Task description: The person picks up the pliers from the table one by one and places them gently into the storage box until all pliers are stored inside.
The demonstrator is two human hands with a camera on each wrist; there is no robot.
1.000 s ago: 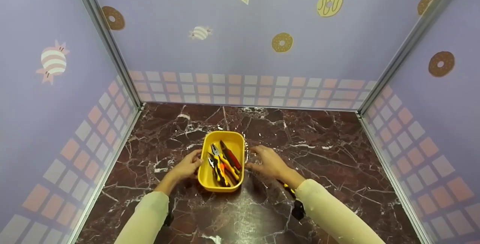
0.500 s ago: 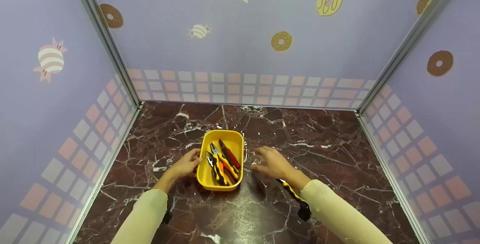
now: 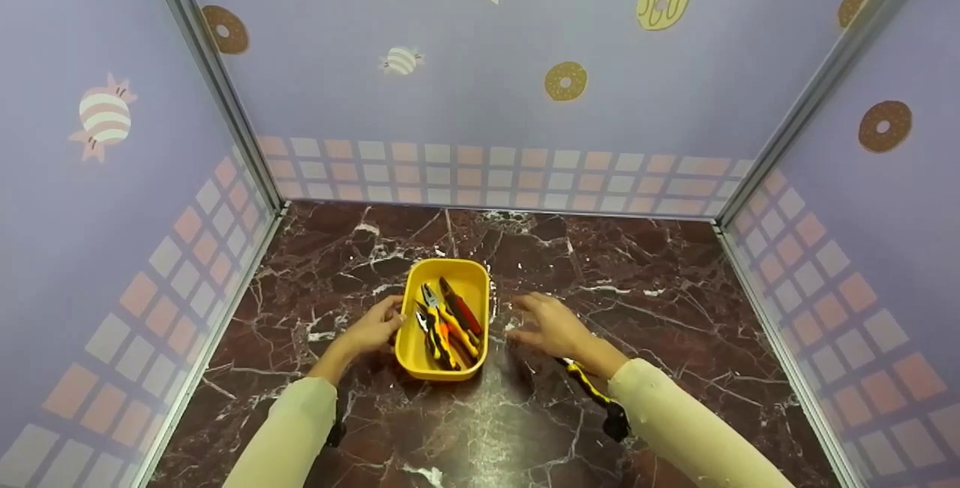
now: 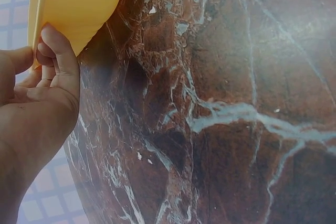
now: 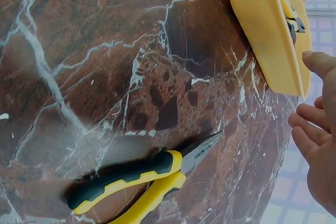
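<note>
A yellow plastic box stands on the dark marbled surface and holds several pliers with yellow-black, red and orange handles. On its left side my left hand pinches the rim; the left wrist view has the thumb at the rim and the fingers against the outer wall. Just right of the box my right hand is apart from it, fingers relaxed and holding nothing. Long-nose pliers with yellow-black handles lie on the surface below the right hand, partly hidden by the forearm in the head view.
Lilac panels with sweets and pink-white squares enclose the marbled surface at the back, left and right. Metal corner posts stand where the panels meet. A dark wrist device is under the right sleeve.
My right hand has drawn back to the right, away from the box, and more of the loose pliers shows beneath the forearm. My left hand and the box stay in place.
</note>
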